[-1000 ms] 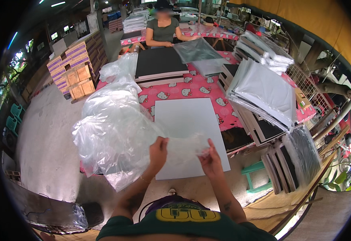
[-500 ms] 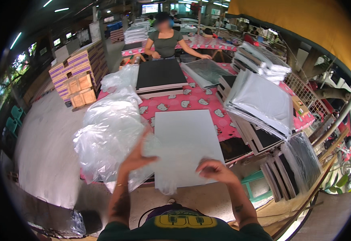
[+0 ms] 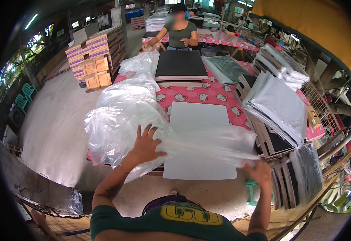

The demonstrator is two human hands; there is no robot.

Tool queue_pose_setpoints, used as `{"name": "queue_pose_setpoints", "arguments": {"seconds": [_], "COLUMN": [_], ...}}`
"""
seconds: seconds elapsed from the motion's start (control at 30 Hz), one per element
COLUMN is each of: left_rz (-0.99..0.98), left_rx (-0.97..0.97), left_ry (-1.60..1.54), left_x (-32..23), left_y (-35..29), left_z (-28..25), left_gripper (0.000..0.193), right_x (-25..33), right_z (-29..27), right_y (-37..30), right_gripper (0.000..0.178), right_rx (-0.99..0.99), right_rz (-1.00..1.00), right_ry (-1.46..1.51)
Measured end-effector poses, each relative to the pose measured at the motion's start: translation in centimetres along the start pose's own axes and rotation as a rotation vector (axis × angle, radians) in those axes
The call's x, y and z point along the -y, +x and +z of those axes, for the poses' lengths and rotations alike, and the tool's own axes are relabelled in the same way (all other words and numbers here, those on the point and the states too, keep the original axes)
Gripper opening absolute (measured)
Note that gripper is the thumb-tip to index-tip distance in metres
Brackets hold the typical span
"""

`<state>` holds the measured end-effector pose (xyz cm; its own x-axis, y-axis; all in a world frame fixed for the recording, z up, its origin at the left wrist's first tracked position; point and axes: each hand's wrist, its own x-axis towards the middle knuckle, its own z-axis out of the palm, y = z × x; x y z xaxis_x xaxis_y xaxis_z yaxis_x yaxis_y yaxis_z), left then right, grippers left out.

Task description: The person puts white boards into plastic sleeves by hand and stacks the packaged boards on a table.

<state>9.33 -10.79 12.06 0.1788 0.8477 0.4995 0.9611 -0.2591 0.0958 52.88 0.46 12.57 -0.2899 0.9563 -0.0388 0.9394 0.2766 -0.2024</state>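
A large white panel lies on the pink patterned tablecloth before me. Clear plastic film stretches across its middle, blurred by motion. My right hand pinches the film's edge, just past the panel's right side. Fingers spread, my left hand rests at the near right side of a heap of clear plastic. The film runs from beside this hand over to my right one. Whether it is a bag or a plain sheet, I cannot tell.
Black panels are stacked at the table's far side, where a co-worker stands. Wrapped white panels lean in a pile at the right. Wrapped boards stand below it. Boxes are stacked left of the table.
My right hand has moved right, drawing the film across the panel. My left hand's fingers have spread. The co-worker now reaches toward the plastic heap, and the whole view has shifted.
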Motion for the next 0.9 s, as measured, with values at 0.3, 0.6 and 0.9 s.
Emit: {"name": "queue_pose_setpoints", "arguments": {"seconds": [0.3, 0.6, 0.9], "left_rz": [-0.077, -0.640, -1.101], "left_rx": [1.049, 0.673, 0.104], "left_ry": [-0.573, -1.917, -1.932], "left_x": [-5.9, 1.7, 3.5], "left_y": [2.0, -4.5, -9.7], "left_z": [-1.9, 6.4, 8.5], "left_gripper": [0.042, 0.043, 0.017], "right_x": [-3.7, -4.0, -6.0], "right_z": [4.4, 7.9, 15.8], "right_y": [0.1, -0.9, -6.3], "right_gripper": [0.040, 0.048, 0.055], "right_rx": [0.107, 0.342, 0.921], "right_rz": [0.003, 0.206, -0.238], "right_ry": [2.025, 1.984, 1.522]}}
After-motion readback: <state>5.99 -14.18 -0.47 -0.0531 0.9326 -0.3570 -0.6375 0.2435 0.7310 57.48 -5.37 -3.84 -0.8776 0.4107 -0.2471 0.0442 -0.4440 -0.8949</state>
